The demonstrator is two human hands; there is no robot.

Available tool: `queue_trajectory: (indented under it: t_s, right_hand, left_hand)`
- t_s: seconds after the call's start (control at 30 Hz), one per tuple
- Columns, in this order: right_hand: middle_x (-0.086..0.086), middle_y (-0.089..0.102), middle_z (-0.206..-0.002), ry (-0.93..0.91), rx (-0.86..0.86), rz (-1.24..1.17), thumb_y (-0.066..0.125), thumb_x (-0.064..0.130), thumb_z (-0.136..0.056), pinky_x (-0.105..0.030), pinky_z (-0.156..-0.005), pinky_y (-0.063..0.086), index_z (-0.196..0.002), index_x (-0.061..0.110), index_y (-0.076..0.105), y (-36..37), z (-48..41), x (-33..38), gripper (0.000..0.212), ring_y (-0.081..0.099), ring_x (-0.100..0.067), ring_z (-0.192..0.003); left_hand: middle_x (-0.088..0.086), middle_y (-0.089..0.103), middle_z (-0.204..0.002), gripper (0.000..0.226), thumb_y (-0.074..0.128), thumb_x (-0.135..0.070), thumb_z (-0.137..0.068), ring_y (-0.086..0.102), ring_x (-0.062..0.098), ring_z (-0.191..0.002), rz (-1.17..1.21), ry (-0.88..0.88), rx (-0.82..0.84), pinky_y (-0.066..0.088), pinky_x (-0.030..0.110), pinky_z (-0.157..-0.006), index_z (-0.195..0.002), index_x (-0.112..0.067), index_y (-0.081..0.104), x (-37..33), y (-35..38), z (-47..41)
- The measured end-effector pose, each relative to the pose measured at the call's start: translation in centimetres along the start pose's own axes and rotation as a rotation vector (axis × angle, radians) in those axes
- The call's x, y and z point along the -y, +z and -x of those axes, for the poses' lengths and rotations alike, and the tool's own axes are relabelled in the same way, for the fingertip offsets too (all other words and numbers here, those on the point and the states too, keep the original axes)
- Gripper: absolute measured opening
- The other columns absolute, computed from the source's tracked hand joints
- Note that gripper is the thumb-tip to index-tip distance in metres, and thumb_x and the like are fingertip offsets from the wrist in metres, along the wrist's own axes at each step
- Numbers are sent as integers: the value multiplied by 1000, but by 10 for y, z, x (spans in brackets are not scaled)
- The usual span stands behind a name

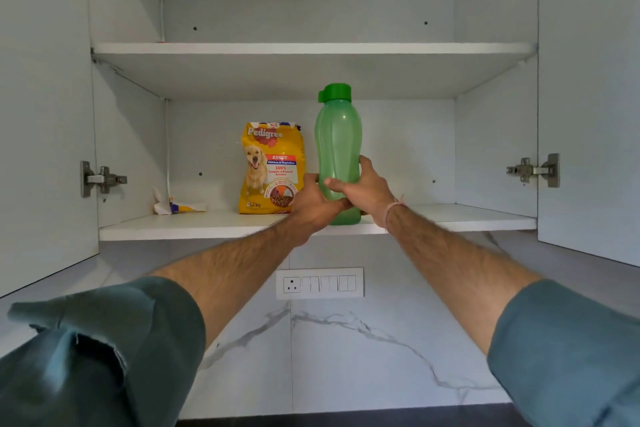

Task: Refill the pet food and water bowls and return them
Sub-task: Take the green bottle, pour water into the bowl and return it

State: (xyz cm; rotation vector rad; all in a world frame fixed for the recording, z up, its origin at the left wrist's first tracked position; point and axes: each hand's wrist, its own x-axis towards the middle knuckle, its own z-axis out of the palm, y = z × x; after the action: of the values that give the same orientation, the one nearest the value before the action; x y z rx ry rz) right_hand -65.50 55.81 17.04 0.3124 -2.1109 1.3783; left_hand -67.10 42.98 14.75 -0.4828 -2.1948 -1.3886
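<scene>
A green plastic water bottle [337,135] with a green flip cap stands upright at the front edge of the lower cabinet shelf [207,224]. My left hand [313,203] and my right hand [367,189] both grip its lower half, one from each side. Just left of the bottle and further back, a yellow bag of dog food [272,168] stands upright against the cabinet's back wall. No pet bowls are in view.
The wall cabinet is open, its doors [45,114] swung out on both sides. A crumpled wrapper [176,205] lies at the left of the lower shelf. The upper shelf [311,48] shows nothing. A switch panel [319,283] sits on the marble wall below.
</scene>
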Motion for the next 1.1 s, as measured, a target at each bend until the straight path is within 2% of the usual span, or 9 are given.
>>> queue_trajectory:
  t_s: [0.13, 0.23, 0.33, 0.4, 0.5, 0.73, 0.9, 0.97, 1.1]
  right_hand:
    - [-2, 66, -125, 17, 25, 43, 81, 43, -84, -30, -80, 53, -149, 25, 37, 2, -23, -14, 80, 66, -25, -107]
    - [-4, 63, -130, 62, 63, 115, 78, 43, -87, -36, -78, 55, -148, 23, 34, 2, -40, -20, 79, 66, -28, -108]
    - [-8, 61, -132, 104, 84, 185, 76, 43, -89, -41, -82, 57, -146, 18, 33, 2, -56, -25, 76, 64, -31, -110]
    - [-9, 59, -133, 133, 96, 214, 76, 44, -89, -48, -87, 59, -144, 16, 32, 2, -67, -30, 76, 63, -33, -114]
    - [-12, 57, -136, 162, 132, 244, 76, 44, -89, -55, -92, 58, -144, 14, 30, 3, -79, -35, 77, 62, -37, -118]
    - [-16, 52, -142, 166, 175, 267, 73, 45, -91, -53, -101, 53, -149, 11, 24, 8, -109, -52, 83, 59, -38, -124]
    - [-17, 51, -143, 160, 188, 235, 74, 43, -91, -54, -102, 53, -150, 12, 22, 12, -123, -64, 84, 58, -39, -124]
    - [-17, 51, -142, 162, 194, 223, 74, 43, -91, -54, -101, 53, -150, 12, 22, 13, -128, -67, 85, 58, -40, -124]
    - [-14, 51, -142, 180, 216, 198, 73, 50, -90, -55, -98, 55, -150, 15, 22, 14, -134, -75, 86, 58, -38, -123]
  left_hand:
    - [-8, 57, -102, 84, 91, -39, -69, 56, 5, -87, -49, -50, 60, 45, 22, -61, -132, -18, 38, 5, 5, -27]
    - [-4, 58, -106, 84, 92, -36, -70, 55, 8, -87, -99, -81, 94, 45, 23, -63, -131, -16, 38, 8, 12, -46]
    - [3, 62, -121, 89, 94, -32, -68, 61, 22, -105, -123, -102, 97, 54, 33, -85, -136, -13, 39, 11, 24, -65]
    - [4, 62, -125, 92, 95, -32, -67, 61, 26, -113, -134, -115, 108, 55, 40, -97, -137, -13, 40, 14, 30, -75]
    - [5, 62, -127, 94, 95, -31, -67, 60, 28, -117, -134, -140, 133, 53, 44, -102, -139, -12, 38, 18, 34, -86]
    - [9, 58, -133, 93, 93, -25, -71, 58, 31, -123, -161, -159, 118, 51, 45, -105, -141, -9, 35, 25, 48, -110]
    - [12, 55, -137, 88, 90, -22, -76, 56, 32, -126, -154, -152, 85, 51, 45, -106, -142, -9, 33, 34, 63, -122]
    - [11, 55, -136, 86, 89, -23, -78, 57, 30, -123, -160, -143, 70, 52, 41, -103, -141, -11, 32, 39, 67, -124]
    - [7, 52, -139, 85, 81, -33, -86, 52, 20, -108, -233, -126, 100, 49, 30, -87, -146, -14, 24, 47, 69, -124]
